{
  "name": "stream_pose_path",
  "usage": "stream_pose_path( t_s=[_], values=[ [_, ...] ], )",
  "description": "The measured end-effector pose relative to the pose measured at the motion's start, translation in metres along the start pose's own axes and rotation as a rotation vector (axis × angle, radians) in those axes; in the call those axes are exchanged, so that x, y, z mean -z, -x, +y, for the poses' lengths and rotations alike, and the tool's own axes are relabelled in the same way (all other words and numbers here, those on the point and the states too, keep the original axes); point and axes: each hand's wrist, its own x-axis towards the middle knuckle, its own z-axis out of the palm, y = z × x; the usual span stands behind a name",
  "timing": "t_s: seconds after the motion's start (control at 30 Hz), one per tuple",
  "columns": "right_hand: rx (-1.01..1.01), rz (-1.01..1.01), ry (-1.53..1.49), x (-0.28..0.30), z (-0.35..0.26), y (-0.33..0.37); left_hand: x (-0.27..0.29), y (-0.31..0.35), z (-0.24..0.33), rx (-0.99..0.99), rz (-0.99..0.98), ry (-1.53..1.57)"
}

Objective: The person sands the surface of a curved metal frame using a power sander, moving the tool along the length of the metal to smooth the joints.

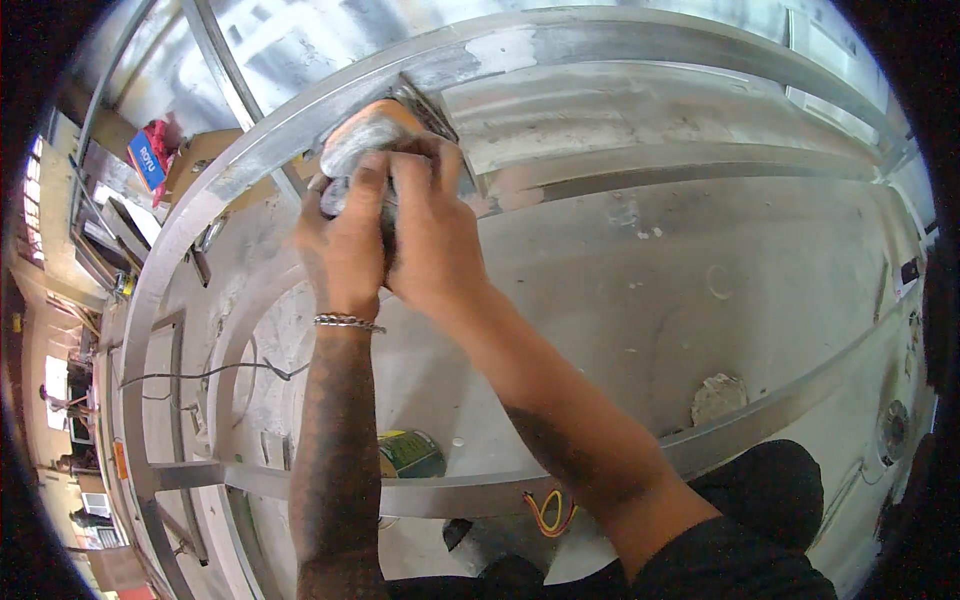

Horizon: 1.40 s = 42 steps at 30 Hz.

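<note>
Both my hands are wrapped round a dust-covered orange power sander [372, 128], side by side. My left hand [343, 245], with a chain bracelet at the wrist, grips its near left part. My right hand [440, 235] closes over the near right part, fingers bent. The sander's dark flat edge lies against the inner side of a curved grey metal frame [640, 42], whose upper bar carries a pale smooth patch. My fingers hide much of the tool's body, and its underside is out of sight.
Lower frame bars [460, 497] cross in front of me, with a loop of yellow and red wires [550, 513]. Below lie a green can [412, 454] and a pale crusted lump [718, 399]. A black cable [215, 375] crosses the left bars. A blue box [147, 161] lies far left.
</note>
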Motion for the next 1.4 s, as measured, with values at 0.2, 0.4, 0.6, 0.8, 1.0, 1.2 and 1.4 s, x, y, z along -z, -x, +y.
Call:
stream_pose_path(
  t_s=[0.2,0.4,0.6,0.8,1.0,1.2,1.4],
  values=[
    [-0.071,0.029,-0.009,0.006,0.027,0.014,-0.022,0.012,0.002,-0.024,-0.089,-0.110],
    [-0.129,0.076,-0.044,0.008,0.040,0.030,-0.032,0.021,-0.010,-0.009,-0.100,-0.179],
    [-0.056,0.095,-0.017,0.014,0.043,0.025,-0.037,0.025,0.002,0.008,-0.117,-0.097],
    [-0.043,0.088,-0.040,0.018,0.033,0.018,-0.033,0.027,0.011,-0.064,-0.048,-0.172],
    [-0.028,0.079,-0.035,0.016,0.035,0.018,-0.031,0.027,0.018,-0.085,-0.051,-0.153],
    [-0.016,0.055,-0.063,0.016,0.032,0.009,-0.031,0.019,0.013,-0.070,-0.026,-0.147],
    [0.036,0.096,0.000,0.012,0.029,0.007,-0.028,0.016,0.013,-0.041,-0.032,-0.076]
  ],
)
